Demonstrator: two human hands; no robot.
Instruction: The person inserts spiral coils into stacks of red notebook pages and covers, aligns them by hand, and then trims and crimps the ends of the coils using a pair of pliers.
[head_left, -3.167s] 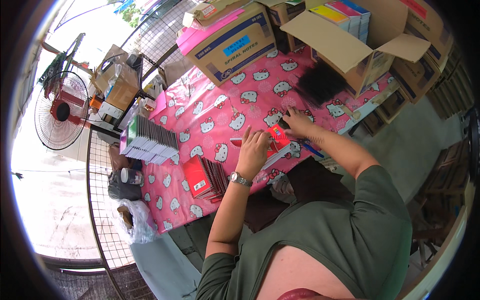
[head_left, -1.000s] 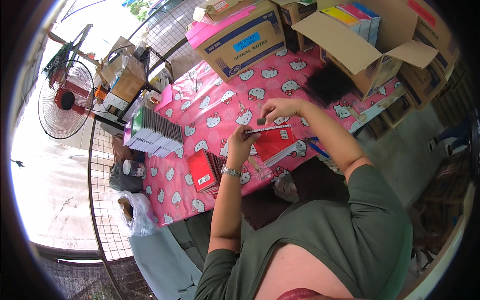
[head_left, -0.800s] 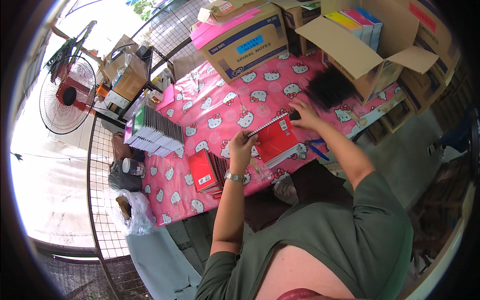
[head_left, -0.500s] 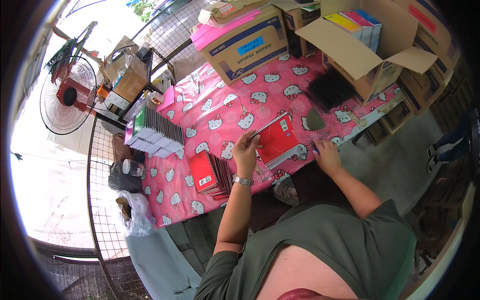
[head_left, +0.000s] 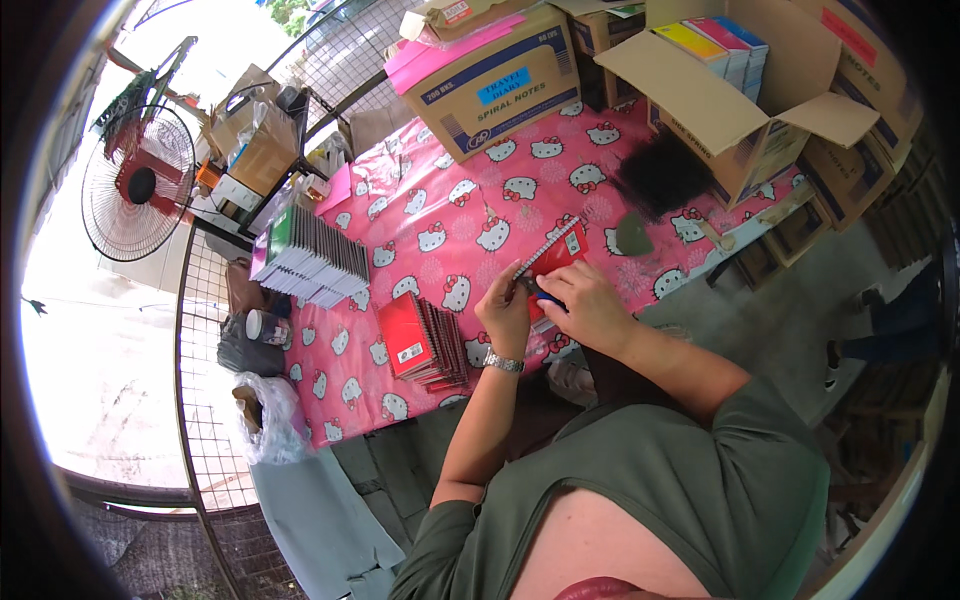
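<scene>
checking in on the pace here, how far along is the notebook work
Done, it seems: a small stack of red spiral notebooks lies beside the left hand. In hand: both hands, right hand included, hold one red spiral notebook. Left: a long row of green-edged notebooks looks untouched.

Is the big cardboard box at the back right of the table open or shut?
Open. The cardboard box has its flaps spread outward, and coloured notebooks show inside its mouth.

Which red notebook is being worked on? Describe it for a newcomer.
On the pink cartoon-cat tablecloth, look at the near edge, right of the red notebook stack. The red spiral notebook lies alone, with the left hand and right hand on it.
</scene>
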